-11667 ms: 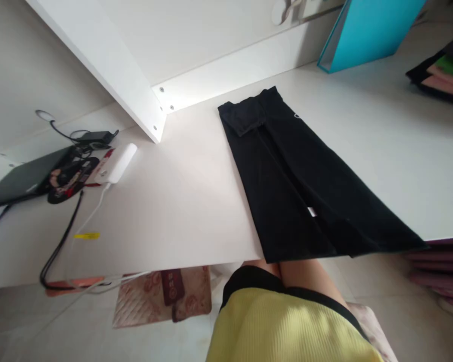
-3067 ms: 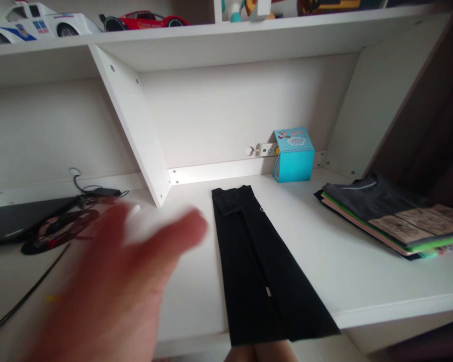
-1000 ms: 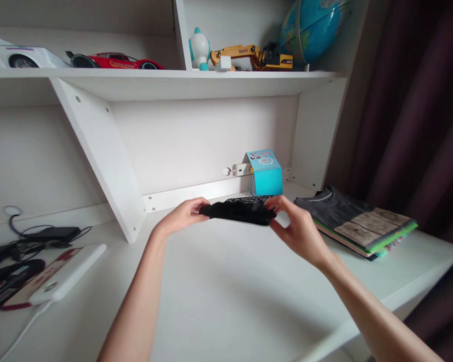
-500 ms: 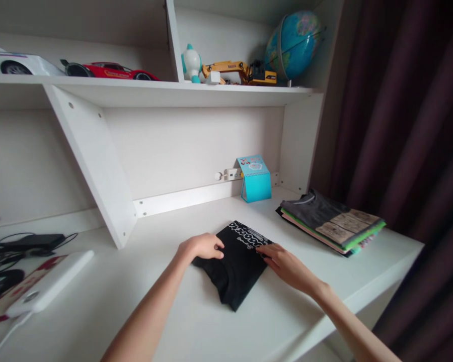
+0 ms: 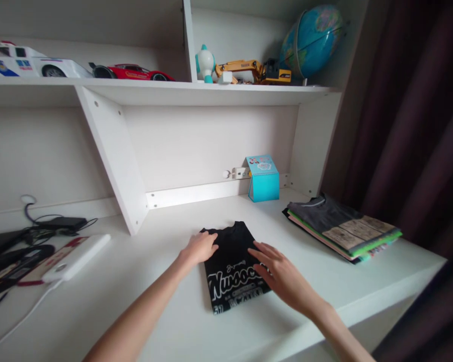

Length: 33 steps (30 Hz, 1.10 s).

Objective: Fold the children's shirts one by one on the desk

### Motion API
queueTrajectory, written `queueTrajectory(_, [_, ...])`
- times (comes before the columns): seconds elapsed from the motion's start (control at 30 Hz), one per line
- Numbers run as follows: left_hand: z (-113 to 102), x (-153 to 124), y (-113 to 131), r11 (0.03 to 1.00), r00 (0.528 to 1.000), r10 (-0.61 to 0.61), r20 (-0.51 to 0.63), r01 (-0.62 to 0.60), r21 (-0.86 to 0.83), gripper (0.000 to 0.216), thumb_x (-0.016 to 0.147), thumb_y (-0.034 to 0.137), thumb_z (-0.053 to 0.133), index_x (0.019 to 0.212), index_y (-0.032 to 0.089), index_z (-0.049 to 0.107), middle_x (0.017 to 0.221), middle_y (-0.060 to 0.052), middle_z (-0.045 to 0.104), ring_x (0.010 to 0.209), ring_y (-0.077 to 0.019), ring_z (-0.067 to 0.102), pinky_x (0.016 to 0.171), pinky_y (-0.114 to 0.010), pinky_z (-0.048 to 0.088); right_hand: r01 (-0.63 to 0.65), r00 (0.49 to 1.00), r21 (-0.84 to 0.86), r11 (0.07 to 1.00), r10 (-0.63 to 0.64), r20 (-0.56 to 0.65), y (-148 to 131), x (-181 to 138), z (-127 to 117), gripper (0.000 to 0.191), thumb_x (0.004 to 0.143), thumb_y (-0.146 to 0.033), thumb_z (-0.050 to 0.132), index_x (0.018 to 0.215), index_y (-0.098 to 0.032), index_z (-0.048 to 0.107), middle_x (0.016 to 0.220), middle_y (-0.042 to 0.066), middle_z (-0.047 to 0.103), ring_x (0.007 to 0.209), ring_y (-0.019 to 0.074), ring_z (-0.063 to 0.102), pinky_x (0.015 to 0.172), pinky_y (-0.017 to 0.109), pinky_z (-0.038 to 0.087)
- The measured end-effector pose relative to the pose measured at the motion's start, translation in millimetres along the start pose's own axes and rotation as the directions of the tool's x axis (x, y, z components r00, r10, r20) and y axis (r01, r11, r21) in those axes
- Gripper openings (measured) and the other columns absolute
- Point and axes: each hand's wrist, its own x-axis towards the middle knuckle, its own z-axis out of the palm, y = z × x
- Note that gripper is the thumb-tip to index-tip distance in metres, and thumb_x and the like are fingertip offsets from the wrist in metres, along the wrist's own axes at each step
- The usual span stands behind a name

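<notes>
A black T-shirt (image 5: 226,256), folded into a rough rectangle, lies on the white desk with its neckline toward the back. White lettering and a printed pattern cover the half nearest me. At the shirt's upper left corner rests my left hand (image 5: 199,247), its fingers stretched out over the cloth. My right hand (image 5: 283,274) lies on the right edge with fingers spread, covering the end of the lettering. Neither hand grips the fabric. To the right sits a stack of folded clothes (image 5: 343,226), a grey shirt with a beige print on top.
A blue desk calendar (image 5: 265,186) stands at the back by a power socket (image 5: 241,173). On the left are a white power strip (image 5: 77,259), cables and a black adapter (image 5: 62,222). The shelf above holds toy cars (image 5: 136,72), a toy excavator (image 5: 252,70) and a globe (image 5: 313,40).
The black T-shirt has been turned on the desk: its neckline now points to the back and its lettering faces me. My right hand has opened out, and the view has swung slightly left.
</notes>
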Motion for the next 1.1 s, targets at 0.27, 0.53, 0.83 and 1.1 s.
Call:
queueTrajectory(0.27, [8,-48,6,0.983,0.996,-0.085,-0.023,0.08,-0.168,0.045,0.081,0.036,0.047,0.119,0.013,0.053,0.109,-0.017,0.06,0.101,-0.0302,0.055,0.084,-0.037,0.042,-0.124,0.981,-0.108,0.986,0.138,0.136,43,23,23,0.049,0.089,-0.038,0.042,0.134,-0.02,0.039,0.136,0.013,0.04,0.125,0.0293,0.034,0.095,0.046,0.035])
queueTrajectory(0.53, [31,-31,18,0.654,0.987,-0.159,-0.012,0.096,-0.75,0.053,0.073,0.037,0.055,0.12,0.013,0.049,0.09,-0.007,0.062,0.075,-0.0178,0.059,0.074,-0.029,0.045,-0.367,0.93,0.025,0.93,0.366,0.027,58,29,3,0.043,0.08,-0.03,0.054,0.117,-0.009,0.051,0.098,0.015,0.062,0.092,0.0239,0.058,0.077,0.03,0.042])
queueTrajectory(0.83, [21,-21,78,0.511,0.989,-0.149,-0.005,0.073,-0.856,0.056,0.068,0.032,0.062,0.119,0.012,0.051,0.072,0.0,0.058,0.059,-0.0116,0.051,0.062,-0.026,0.044,-0.297,0.952,0.222,0.928,0.307,-0.007,99,2,-31,0.014,0.076,-0.02,0.049,0.088,-0.018,0.057,0.071,0.002,0.063,0.064,0.0145,0.057,0.058,0.023,0.039])
queueTrajectory(1.1, [-25,35,168,0.433,0.952,-0.028,-0.306,-0.264,-0.862,0.056,0.071,0.028,0.062,0.124,0.017,0.05,0.091,-0.005,0.064,0.055,-0.0087,0.051,0.055,-0.023,0.045,-0.227,0.903,0.245,0.942,0.298,-0.309,164,-16,-124,0.023,0.075,-0.031,0.048,0.094,-0.02,0.055,0.081,0.003,0.064,0.075,0.0187,0.058,0.066,0.028,0.041])
